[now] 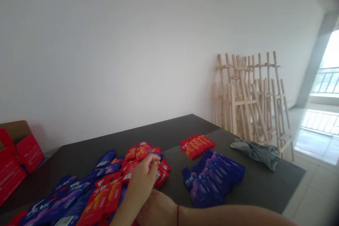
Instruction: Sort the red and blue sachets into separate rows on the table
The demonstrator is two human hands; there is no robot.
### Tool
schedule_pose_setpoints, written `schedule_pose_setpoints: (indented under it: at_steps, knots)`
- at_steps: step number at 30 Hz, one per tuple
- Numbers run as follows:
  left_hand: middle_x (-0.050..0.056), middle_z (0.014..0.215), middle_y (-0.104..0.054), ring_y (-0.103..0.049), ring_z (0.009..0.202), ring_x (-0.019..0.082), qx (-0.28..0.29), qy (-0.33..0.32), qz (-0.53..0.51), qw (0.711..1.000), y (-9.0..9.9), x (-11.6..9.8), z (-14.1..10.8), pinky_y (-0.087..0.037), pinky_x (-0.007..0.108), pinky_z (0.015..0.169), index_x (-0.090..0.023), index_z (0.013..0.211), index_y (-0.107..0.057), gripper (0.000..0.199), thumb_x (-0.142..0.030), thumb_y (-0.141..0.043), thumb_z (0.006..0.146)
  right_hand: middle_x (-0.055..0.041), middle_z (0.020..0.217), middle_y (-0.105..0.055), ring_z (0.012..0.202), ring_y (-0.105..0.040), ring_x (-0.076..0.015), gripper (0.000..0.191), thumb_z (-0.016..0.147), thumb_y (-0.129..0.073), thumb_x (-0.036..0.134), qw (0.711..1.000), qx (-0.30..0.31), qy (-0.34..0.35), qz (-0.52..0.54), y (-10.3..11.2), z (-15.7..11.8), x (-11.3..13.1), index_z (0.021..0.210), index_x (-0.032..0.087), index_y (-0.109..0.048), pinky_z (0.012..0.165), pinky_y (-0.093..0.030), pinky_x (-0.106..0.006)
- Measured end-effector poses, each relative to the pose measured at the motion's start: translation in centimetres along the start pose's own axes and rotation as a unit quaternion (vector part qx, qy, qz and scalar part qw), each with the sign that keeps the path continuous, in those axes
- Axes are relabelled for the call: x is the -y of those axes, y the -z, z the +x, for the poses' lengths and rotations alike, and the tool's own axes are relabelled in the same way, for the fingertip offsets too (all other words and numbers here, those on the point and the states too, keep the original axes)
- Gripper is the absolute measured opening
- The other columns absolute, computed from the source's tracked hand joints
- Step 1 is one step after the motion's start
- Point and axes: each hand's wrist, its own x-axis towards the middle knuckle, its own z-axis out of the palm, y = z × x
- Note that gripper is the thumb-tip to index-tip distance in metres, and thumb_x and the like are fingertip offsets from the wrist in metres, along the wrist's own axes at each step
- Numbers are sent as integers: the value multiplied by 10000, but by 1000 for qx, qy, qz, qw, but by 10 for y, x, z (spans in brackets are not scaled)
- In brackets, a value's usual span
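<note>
My left hand (145, 171) is over a heap of red pouches (131, 169), its fingers bent together. A blue pouch (158, 155) shows at its fingertips, mostly covered by the hand. Below, my right hand (156, 207), with a red string at the wrist, reaches leftward behind my left forearm. That forearm hides its fingers, so what they hold does not show. Blue pouches with purple fruit prints (57, 203) and red pouches with orange fruit prints (96, 201) lie mixed on the left.
A fanned row of blue pouches (214, 180) and a smaller row of red pouches (196, 146) lie on the dark table (270, 187). Grey cloth (256, 152) rests at the right edge. Red boxes (16, 162) stand far left; wooden easels (249, 102) lean by the wall.
</note>
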Motion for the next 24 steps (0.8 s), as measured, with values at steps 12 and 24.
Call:
schedule_pose_setpoints:
  at_steps: [12,24]
  knots:
    - [36,883,-730,-668,860,222,141,35,-90,985,-7,1,-1,-484,286,727,-210,869,-647,452,-584,-393,886,-88,936,-747,852,-701,-234,308,905,-457,328,850,-134,-257,441,68,-89,-35,914,157,-714,782,-548,-333]
    - [52,687,-748,-532,386,103,361,152,-140,909,-18,5,-17,-350,202,408,-157,793,-675,243,-351,-564,697,-60,778,-697,669,-656,-167,431,643,-814,436,580,-128,-373,713,64,-116,-62,894,123,-655,560,-528,-262]
